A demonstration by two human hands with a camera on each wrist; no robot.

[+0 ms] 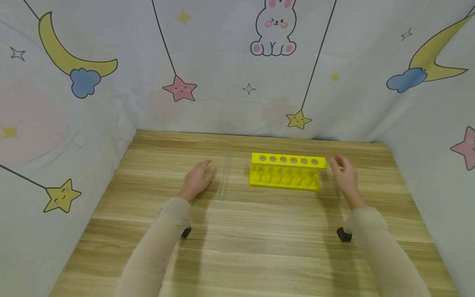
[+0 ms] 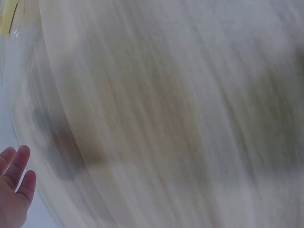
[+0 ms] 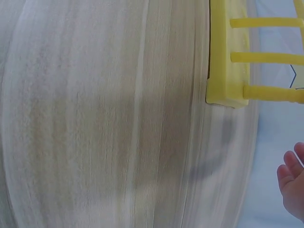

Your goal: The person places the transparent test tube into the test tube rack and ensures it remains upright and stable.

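Centrally, left hand (image 1: 196,179), fingers loose and released, hovered beside a slender clear tube (image 1: 225,175); right hand (image 1: 346,175), likewise released, flanked a yellow six-holed rack (image 1: 285,165), right of centre.

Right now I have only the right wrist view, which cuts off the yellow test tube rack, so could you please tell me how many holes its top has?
Observer: In the head view, the yellow test tube rack has six holes in a row along its top.
Operator: Thank you; what lies off to the rack's left, please?
Observer: A clear tube lies on the wood-grain tabletop, apart from the rack.
Operator: Is that tube being held?
Observer: No, the left hand is beside it, on the side away from the rack, without gripping it.
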